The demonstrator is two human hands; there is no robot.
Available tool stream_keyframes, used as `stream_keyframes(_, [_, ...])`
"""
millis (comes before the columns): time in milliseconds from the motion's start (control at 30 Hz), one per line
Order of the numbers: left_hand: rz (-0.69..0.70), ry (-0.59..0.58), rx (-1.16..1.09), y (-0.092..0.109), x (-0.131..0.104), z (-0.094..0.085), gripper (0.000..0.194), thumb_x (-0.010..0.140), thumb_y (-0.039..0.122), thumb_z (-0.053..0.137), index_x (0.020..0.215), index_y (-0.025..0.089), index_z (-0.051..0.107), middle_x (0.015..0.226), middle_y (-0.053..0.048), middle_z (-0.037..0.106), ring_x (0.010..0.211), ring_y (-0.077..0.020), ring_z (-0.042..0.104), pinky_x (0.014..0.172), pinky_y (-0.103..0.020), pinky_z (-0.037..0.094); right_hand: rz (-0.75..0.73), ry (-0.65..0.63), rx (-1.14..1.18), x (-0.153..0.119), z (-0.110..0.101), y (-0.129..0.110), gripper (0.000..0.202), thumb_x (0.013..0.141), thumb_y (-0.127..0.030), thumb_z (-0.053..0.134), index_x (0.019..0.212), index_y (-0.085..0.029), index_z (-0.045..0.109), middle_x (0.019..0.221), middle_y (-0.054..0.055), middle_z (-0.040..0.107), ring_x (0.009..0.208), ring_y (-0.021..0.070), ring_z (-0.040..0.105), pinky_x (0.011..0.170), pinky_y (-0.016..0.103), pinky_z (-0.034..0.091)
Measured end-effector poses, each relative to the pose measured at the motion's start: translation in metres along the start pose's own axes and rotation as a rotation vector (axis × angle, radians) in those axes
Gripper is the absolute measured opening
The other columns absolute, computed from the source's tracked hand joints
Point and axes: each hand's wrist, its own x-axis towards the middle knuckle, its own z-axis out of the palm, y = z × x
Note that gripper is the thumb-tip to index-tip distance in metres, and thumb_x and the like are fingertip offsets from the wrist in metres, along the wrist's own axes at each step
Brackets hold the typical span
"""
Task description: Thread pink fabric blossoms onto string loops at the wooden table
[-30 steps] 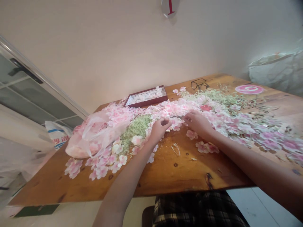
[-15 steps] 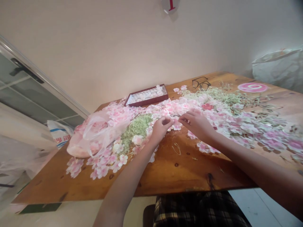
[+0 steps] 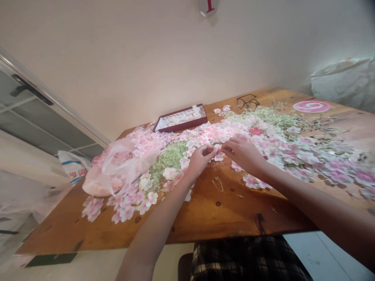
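Over the middle of the wooden table [image 3: 202,218], my left hand [image 3: 202,158] and my right hand [image 3: 241,152] meet almost fingertip to fingertip. Both are closed in a pinch on a small pink-and-white artificial flower [image 3: 218,153]; my fingers partly cover it, so its finer parts are hidden. Loose pink fabric blossoms [image 3: 211,132] lie heaped just behind my hands. To the left of my left wrist sits a pile of pale green stamens or stems [image 3: 170,156]. A thin, pale looped strand [image 3: 218,184] lies on the wood in front of my hands.
A dark red open box [image 3: 181,118] with small white pieces stands by the wall. At left is a clear plastic bag [image 3: 108,168] of blossoms. Eyeglasses [image 3: 248,103] and a round pink piece [image 3: 311,106] lie at the back right. A large white sack [image 3: 342,84] stands beyond.
My fingertips have shifted very slightly against each other at the flower. The whole view has tilted a little; the things on the table lie as before.
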Motion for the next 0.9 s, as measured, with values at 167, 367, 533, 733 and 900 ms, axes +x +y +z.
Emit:
stream_keyframes(167, [0.036, 0.044, 0.107, 0.004, -0.003, 0.003, 0.020, 0.069, 0.037, 0.051, 0.070, 0.017, 0.053, 0.070, 0.000, 0.057, 0.068, -0.0121, 0.053, 0.065, -0.023, 0.038, 0.052, 0.004, -0.016, 0.000, -0.002, -0.003, 0.019, 0.079, -0.027, 0.044, 0.072, -0.016, 0.057, 0.073, 0.005, 0.057, 0.068, 0.0152, 0.049, 0.058, 0.024, 0.032])
stream_keyframes(367, [0.159, 0.127, 0.302, 0.013, -0.012, 0.008, 0.015, 0.072, 0.033, 0.048, 0.070, 0.019, 0.053, 0.070, 0.001, 0.058, 0.068, -0.0111, 0.053, 0.066, -0.022, 0.037, 0.203, -0.012, 0.041, 0.000, 0.001, -0.005, 0.017, 0.075, -0.032, 0.049, 0.070, -0.017, 0.057, 0.066, 0.003, 0.057, 0.059, 0.0135, 0.049, 0.050, 0.023, 0.030])
stream_keyframes(533, [0.146, 0.094, 0.281, 0.014, -0.011, 0.006, 0.018, 0.073, 0.035, 0.048, 0.075, 0.019, 0.055, 0.075, 0.000, 0.059, 0.072, -0.0121, 0.054, 0.070, -0.023, 0.039, 0.154, -0.003, 0.214, 0.002, 0.001, 0.001, 0.013, 0.074, -0.027, 0.050, 0.069, -0.016, 0.057, 0.064, 0.002, 0.056, 0.057, 0.0113, 0.048, 0.051, 0.021, 0.032])
stream_keyframes(733, [0.054, -0.045, 0.067, 0.012, -0.005, -0.001, 0.031, 0.076, 0.042, 0.041, 0.086, 0.018, 0.058, 0.088, -0.004, 0.061, 0.081, -0.0140, 0.055, 0.075, -0.025, 0.041, 0.043, -0.007, 0.313, 0.008, 0.000, 0.013, 0.011, 0.074, -0.020, 0.049, 0.068, -0.016, 0.057, 0.064, 0.001, 0.056, 0.059, 0.0111, 0.048, 0.055, 0.022, 0.034])
stream_keyframes(900, [0.075, -0.056, 0.111, 0.009, -0.003, -0.004, 0.028, 0.070, 0.040, 0.051, 0.086, 0.018, 0.058, 0.087, -0.003, 0.061, 0.078, -0.0133, 0.056, 0.072, -0.024, 0.042, 0.069, -0.052, 0.380, 0.010, 0.002, 0.016, 0.012, 0.074, -0.021, 0.048, 0.069, -0.017, 0.058, 0.063, 0.001, 0.057, 0.058, 0.0114, 0.050, 0.053, 0.023, 0.035])
